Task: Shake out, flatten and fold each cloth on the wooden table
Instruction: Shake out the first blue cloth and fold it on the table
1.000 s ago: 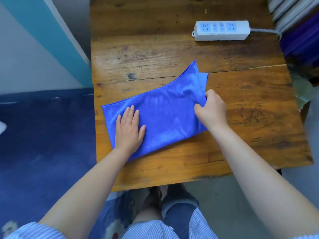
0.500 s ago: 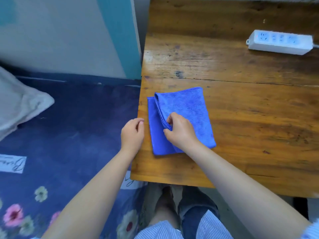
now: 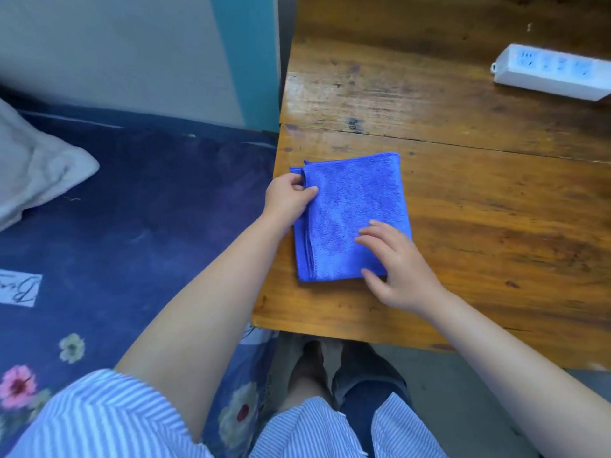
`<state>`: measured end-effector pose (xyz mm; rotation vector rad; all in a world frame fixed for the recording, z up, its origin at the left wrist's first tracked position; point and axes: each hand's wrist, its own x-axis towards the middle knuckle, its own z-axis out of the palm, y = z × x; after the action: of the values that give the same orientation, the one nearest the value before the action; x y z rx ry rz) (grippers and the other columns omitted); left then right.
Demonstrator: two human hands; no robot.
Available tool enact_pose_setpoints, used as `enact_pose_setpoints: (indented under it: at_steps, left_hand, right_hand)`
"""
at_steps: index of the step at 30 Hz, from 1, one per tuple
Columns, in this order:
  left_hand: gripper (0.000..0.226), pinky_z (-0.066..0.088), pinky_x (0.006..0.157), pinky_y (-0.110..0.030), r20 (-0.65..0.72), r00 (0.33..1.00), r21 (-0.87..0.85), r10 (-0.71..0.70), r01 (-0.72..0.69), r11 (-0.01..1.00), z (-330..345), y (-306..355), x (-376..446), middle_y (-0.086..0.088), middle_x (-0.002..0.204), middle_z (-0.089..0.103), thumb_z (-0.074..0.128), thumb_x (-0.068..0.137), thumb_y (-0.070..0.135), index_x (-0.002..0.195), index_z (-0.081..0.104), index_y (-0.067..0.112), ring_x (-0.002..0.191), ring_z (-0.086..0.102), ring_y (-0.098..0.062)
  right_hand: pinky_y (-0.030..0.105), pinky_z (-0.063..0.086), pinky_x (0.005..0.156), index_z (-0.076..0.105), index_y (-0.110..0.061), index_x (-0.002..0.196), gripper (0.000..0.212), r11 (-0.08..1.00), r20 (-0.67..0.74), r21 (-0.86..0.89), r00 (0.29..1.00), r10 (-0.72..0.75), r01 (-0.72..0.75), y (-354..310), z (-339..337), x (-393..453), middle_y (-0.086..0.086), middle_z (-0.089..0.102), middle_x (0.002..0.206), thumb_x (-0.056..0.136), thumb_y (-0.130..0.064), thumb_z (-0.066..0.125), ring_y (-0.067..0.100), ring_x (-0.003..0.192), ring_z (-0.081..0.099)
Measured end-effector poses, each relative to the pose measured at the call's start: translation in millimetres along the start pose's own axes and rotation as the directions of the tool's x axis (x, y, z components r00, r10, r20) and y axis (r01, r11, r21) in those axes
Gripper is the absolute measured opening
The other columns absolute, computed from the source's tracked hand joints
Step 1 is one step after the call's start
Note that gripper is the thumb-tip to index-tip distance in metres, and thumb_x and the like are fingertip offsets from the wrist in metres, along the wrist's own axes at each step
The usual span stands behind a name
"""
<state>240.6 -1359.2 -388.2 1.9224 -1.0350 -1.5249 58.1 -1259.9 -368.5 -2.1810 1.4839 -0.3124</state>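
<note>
folded blue cloth, squaring of the layers in hand

item: one blue cloth (image 3: 353,213), folded into a near-square packet, lying flat on the wooden counter (image 3: 479,200) close to its left edge and near the front edge.

grip, left hand (image 3: 287,196): closed on the cloth; thumb on top and fingers curled at the upper left corner, where the stacked layer edges are pinched together.

grip, right hand (image 3: 393,266): open; fingers spread and nearly straight, tips laid on the lower right part of the top layer, which is pressed down, not gripped.

step judged in hand: the edges are being aligned and the packet flattened after folding. it is judged best done with the right hand kept flat as an anchor while the left-side edges are drawn level, so that the offset bottom layers showing along the left side are brought under the top one; a smoothing stroke outward from the middle is advised to press trapped air out. a strong pull at the corner is to be avoided, since the whole packet could be dragged off the near counter edge.

material: plush microfibre, short nap, stitched hem, soft and limp; a springy fold is expected.

counter: worn varnished planks, glossy, with dark stains and a seam across.

also present: white power strip (image 3: 549,72) at the far right; dark blue floral bedding (image 3: 132,200) at the left.
</note>
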Motion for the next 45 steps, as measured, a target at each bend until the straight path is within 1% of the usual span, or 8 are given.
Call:
enact_pose_setpoints:
  at_steps: [4,13,17,26,30,34,38,45]
  left_hand:
    - [0.011,0.049,0.076,-0.036,0.001,0.998,0.042,0.067,-0.067,0.997,3,2,-6,0.005,0.066,0.052,0.058,0.088,0.009,0.077,0.057,0.012,0.069,0.051,-0.016]
    - [0.028,0.039,0.045,-0.012,-0.127,0.988,0.135,0.087,-0.07,0.988,-11,8,-7,0.002,0.058,0.044,0.052,0.082,0.005,0.057,0.044,0.015,0.048,0.043,-0.009]
    - [0.025,0.053,0.08,-0.041,-0.121,0.991,0.216,0.062,-0.035,0.976,-10,-1,1,0.004,0.063,0.049,0.057,0.083,0.011,0.061,0.048,0.018,0.072,0.054,-0.021]
    - [0.05,0.032,0.104,-0.035,-0.209,0.949,0.527,0.235,-0.093,0.845,2,-2,-26,-0.013,0.142,0.034,0.051,0.091,0.019,0.137,0.035,0.005,0.13,0.034,-0.028]
    - [0.046,0.029,0.111,-0.043,0.032,0.869,0.718,0.494,-0.363,0.593,24,-17,-54,-0.023,0.142,0.039,0.054,0.087,0.013,0.128,0.048,-0.005,0.136,0.034,-0.038]
    - [0.053,0.046,0.094,-0.05,0.243,0.896,0.841,0.373,-0.386,0.379,38,-35,-60,-0.022,0.13,0.056,0.039,0.082,0.031,0.118,0.06,-0.003,0.121,0.053,-0.037]
    - [0.062,0.001,0.118,-0.038,0.259,0.919,0.859,0.298,-0.36,0.364,38,-55,-54,-0.01,0.158,0.001,0.021,0.097,0.041,0.149,0.01,0.009,0.147,-0.001,-0.024]
    - [0.084,-0.004,0.114,-0.033,0.291,0.895,0.84,0.339,-0.408,0.357,34,-58,-50,-0.008,0.157,0.007,-0.003,0.076,0.05,0.148,0.013,0.01,0.146,0.004,-0.025]
  right_hand:
    - [0.063,0.039,0.089,0.045,-0.014,0.122,0.089,0.9,0.257,-0.422,0.967,0.007,0.106,25,1,-9,0.017,0.057,0.129,0.044,-0.031,0.084,0.043,0.117,0.052]
    - [0.048,0.025,0.103,0.041,-0.019,0.125,0.044,0.928,0.07,-0.337,0.987,-0.143,0.158,25,18,-15,0.012,0.058,0.128,0.082,-0.027,0.038,0.031,0.124,0.033]
    - [0.055,0.046,0.09,0.042,-0.024,0.12,0.043,0.9,0.128,-0.427,0.991,-0.033,0.085,15,22,-8,0.008,0.063,0.123,0.078,-0.032,0.037,0.034,0.116,0.057]
    - [0.051,0.032,0.102,0.047,-0.016,0.126,0.058,0.868,0.207,-0.473,0.977,-0.06,0.154,24,28,-12,0.012,0.057,0.13,0.078,-0.046,0.034,0.033,0.118,0.055]
    - [0.062,0.035,0.088,0.056,0.006,0.117,0.047,0.961,0.0,-0.263,0.996,-0.092,0.089,28,8,0,0.026,0.058,0.123,0.08,-0.016,0.037,0.047,0.111,0.055]
    - [0.06,0.039,0.089,0.059,0.004,0.117,0.048,0.928,0.049,-0.368,0.998,-0.045,0.06,36,-2,43,0.023,0.059,0.124,0.082,-0.022,0.037,0.046,0.112,0.055]
    - [0.047,0.013,0.114,0.035,-0.011,0.14,0.073,0.941,0.232,-0.333,0.972,0.026,0.055,41,2,73,0.01,0.027,0.151,0.081,-0.045,0.008,0.033,0.141,0.022]
    - [0.039,-0.001,0.116,0.009,-0.019,0.147,0.063,0.929,0.133,-0.164,0.926,0.354,-0.332,65,2,84,0.004,0.0,0.157,0.09,-0.046,0.012,0.022,0.145,-0.001]
